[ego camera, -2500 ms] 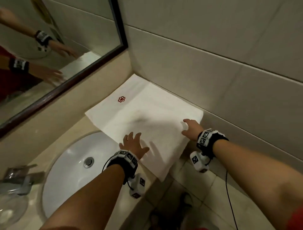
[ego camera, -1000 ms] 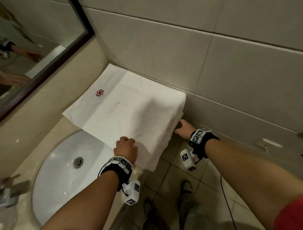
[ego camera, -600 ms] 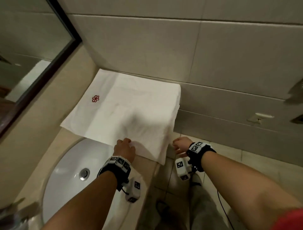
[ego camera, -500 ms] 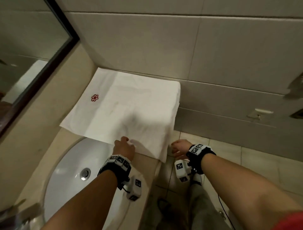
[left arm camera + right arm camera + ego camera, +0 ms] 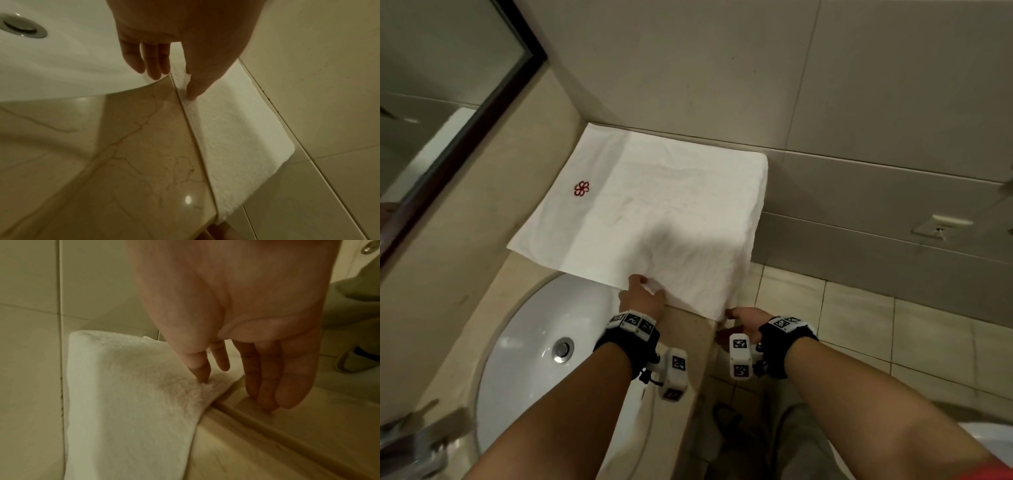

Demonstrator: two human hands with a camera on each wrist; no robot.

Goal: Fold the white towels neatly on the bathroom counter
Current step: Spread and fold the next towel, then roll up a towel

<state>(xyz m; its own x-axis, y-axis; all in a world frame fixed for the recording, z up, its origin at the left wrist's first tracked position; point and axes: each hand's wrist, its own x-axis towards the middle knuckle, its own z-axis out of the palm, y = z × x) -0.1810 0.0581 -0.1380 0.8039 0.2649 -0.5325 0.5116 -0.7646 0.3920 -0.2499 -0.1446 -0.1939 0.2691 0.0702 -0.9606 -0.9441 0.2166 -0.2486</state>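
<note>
A white towel (image 5: 654,212) with a red flower emblem (image 5: 581,188) lies folded in the corner of the beige counter (image 5: 688,337), and its right side hangs over the counter's end. My left hand (image 5: 642,294) is at the towel's near edge. In the left wrist view its thumb (image 5: 194,91) presses on the towel (image 5: 236,138) while the other fingers (image 5: 152,68) hang straight over the basin. My right hand (image 5: 743,317) is at the hanging near corner. Its thumb (image 5: 202,376) dents the towel (image 5: 127,394), and its fingers (image 5: 267,386) reach straight down beside the counter edge.
A white sink (image 5: 524,342) with a metal drain (image 5: 562,349) lies left of my left arm. A faucet (image 5: 414,442) is at the bottom left and a dark-framed mirror (image 5: 448,113) on the left wall. Tiled wall backs the towel. Tiled floor (image 5: 859,325) lies below right.
My left hand has loosened from a fist on the towel's near edge to straighter fingers. My right hand has come from under the far hanging side to the near corner.
</note>
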